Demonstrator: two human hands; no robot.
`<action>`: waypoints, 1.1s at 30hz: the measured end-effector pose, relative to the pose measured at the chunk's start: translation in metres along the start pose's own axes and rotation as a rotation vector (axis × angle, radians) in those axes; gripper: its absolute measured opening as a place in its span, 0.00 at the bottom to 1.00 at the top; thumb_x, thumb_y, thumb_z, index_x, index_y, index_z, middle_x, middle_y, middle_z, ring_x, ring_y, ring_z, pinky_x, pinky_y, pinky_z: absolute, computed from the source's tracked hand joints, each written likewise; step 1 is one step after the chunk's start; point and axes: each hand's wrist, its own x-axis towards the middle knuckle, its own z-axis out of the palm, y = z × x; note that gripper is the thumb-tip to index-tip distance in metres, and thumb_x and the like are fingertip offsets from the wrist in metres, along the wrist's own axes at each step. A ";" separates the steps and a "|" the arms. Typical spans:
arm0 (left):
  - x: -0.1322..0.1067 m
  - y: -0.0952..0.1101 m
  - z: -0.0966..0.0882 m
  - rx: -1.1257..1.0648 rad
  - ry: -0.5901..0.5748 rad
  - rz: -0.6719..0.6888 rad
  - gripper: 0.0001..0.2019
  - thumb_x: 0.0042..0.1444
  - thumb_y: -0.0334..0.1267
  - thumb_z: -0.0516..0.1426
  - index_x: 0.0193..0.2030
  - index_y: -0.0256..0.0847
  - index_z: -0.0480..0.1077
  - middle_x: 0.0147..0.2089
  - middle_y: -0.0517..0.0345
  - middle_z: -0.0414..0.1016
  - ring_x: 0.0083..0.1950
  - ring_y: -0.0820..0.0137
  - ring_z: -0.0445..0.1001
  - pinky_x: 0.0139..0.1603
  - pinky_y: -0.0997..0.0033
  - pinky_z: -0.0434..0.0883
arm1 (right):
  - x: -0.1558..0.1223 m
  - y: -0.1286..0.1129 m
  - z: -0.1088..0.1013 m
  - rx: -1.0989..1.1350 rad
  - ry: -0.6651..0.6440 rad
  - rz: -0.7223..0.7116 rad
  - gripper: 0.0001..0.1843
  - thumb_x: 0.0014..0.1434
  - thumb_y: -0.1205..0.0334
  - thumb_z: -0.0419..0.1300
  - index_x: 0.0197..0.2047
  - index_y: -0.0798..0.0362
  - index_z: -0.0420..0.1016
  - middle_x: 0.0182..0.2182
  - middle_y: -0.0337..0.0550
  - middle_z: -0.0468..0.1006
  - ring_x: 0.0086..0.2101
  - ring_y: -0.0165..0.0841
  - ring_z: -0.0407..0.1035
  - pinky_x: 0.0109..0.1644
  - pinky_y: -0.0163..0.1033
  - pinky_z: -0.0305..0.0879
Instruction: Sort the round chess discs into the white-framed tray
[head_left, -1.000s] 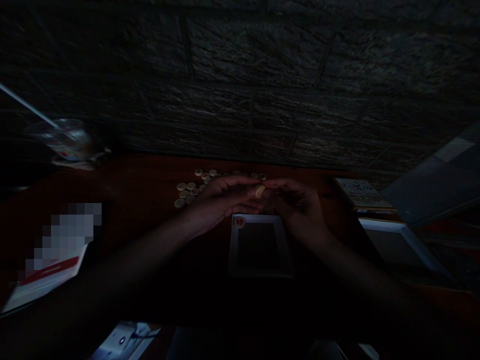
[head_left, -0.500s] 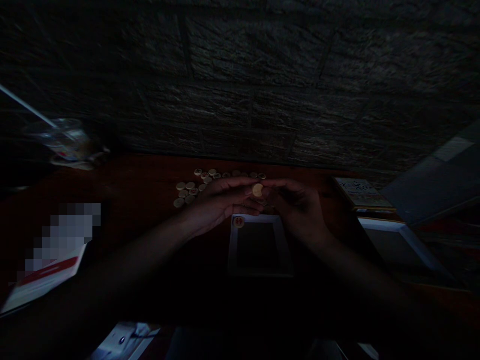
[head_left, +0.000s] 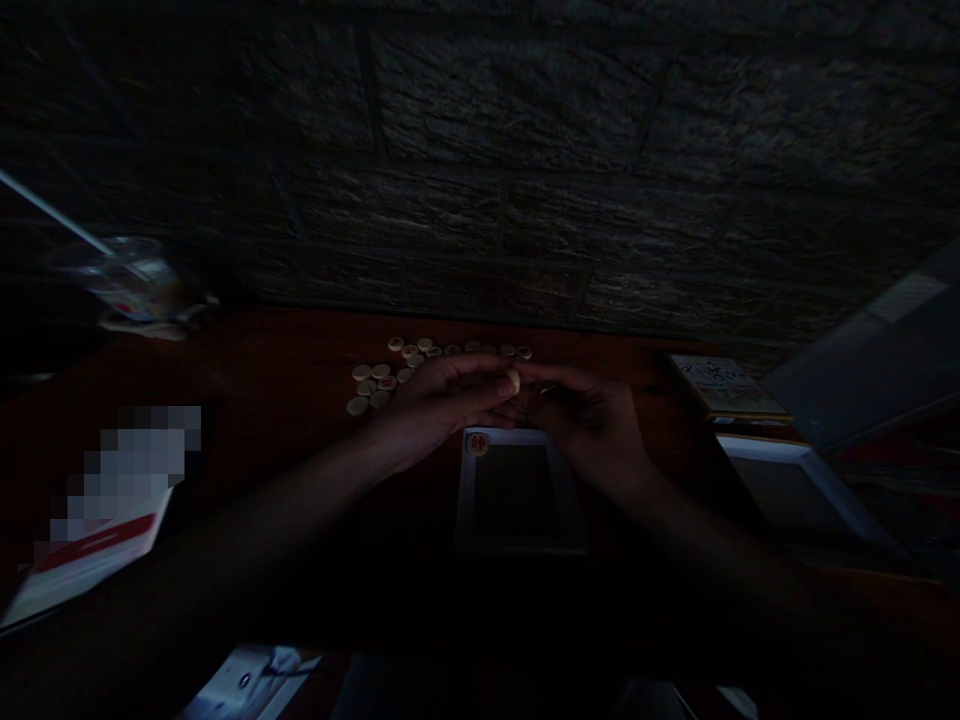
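Observation:
The scene is very dark. My left hand (head_left: 442, 400) and my right hand (head_left: 589, 420) meet above a dark red table (head_left: 285, 400), fingertips together. Between them sits a small pale round disc (head_left: 514, 380), pinched by the fingers of both hands, mostly edge-on and partly covered. Just below the hands lies an open white-rimmed box (head_left: 517, 490) with one pale disc (head_left: 477, 444) marked in red in its far left corner. Behind my left hand several more pale discs (head_left: 382, 380) are scattered on the table.
A dark stone wall closes the back. A clear container (head_left: 131, 280) stands at far left. A white and red booklet (head_left: 90, 550) lies near left. A printed card (head_left: 724, 388) and a second white-rimmed tray (head_left: 802, 490) sit at right.
The disc between my fingertips has turned from showing its flat face to nearly edge-on, and my fingers have closed more around it. The hands stay in the same place.

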 end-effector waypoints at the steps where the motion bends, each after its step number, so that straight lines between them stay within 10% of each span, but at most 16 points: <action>1: 0.000 0.000 0.000 0.032 0.012 0.010 0.14 0.58 0.41 0.69 0.50 0.39 0.81 0.45 0.51 0.84 0.43 0.67 0.84 0.47 0.68 0.81 | -0.001 0.000 0.000 0.010 -0.008 -0.011 0.13 0.58 0.65 0.71 0.47 0.45 0.85 0.40 0.40 0.88 0.37 0.35 0.82 0.42 0.41 0.79; 18: 0.000 0.002 -0.001 0.165 0.151 0.140 0.12 0.54 0.38 0.71 0.45 0.39 0.83 0.38 0.54 0.86 0.31 0.70 0.83 0.35 0.72 0.80 | 0.001 0.003 -0.001 0.092 -0.035 0.036 0.13 0.60 0.61 0.71 0.49 0.46 0.83 0.39 0.40 0.87 0.38 0.35 0.82 0.44 0.42 0.79; 33: 0.001 0.002 -0.003 0.405 0.217 0.098 0.07 0.59 0.40 0.64 0.39 0.38 0.80 0.32 0.55 0.84 0.31 0.69 0.83 0.34 0.73 0.80 | 0.001 -0.006 -0.011 -0.468 -0.154 -0.123 0.12 0.56 0.66 0.69 0.45 0.50 0.83 0.39 0.41 0.87 0.35 0.34 0.80 0.37 0.37 0.73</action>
